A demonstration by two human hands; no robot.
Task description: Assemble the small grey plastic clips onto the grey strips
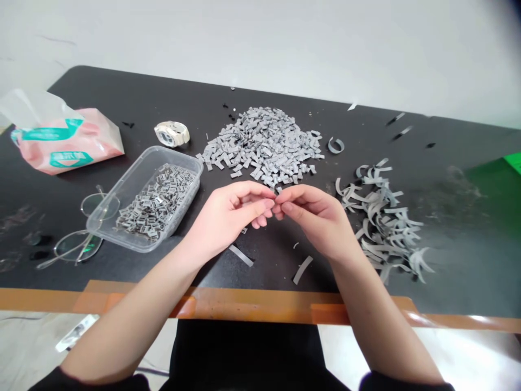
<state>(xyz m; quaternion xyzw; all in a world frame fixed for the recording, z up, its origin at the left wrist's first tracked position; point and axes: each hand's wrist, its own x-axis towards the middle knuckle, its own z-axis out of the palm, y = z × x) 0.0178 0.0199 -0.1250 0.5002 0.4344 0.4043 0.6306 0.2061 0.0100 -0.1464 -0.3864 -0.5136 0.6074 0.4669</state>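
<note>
My left hand (240, 209) and my right hand (311, 214) meet fingertip to fingertip over the middle of the table, both pinched closed. Whatever sits between the fingertips is too small and too covered to name. Just beyond them lies a heap of small grey rectangular pieces (266, 141). To the left, a clear plastic container (140, 247) holds many small metal pieces (157, 203). Curved grey strips (382, 228) are piled to the right of my right hand. Two loose grey strips, one on the left (241, 256) and one on the right (302, 270), lie below my hands.
Eyeglasses (77, 247) lie partly behind the container's left side. A white wristwatch (172, 134) and a pink tissue pack (69, 141) stand farther back. A single curled strip (336, 145) rests right of the heap. Brown tape (252, 304) covers the table's front edge; something green (513, 162) is at far right.
</note>
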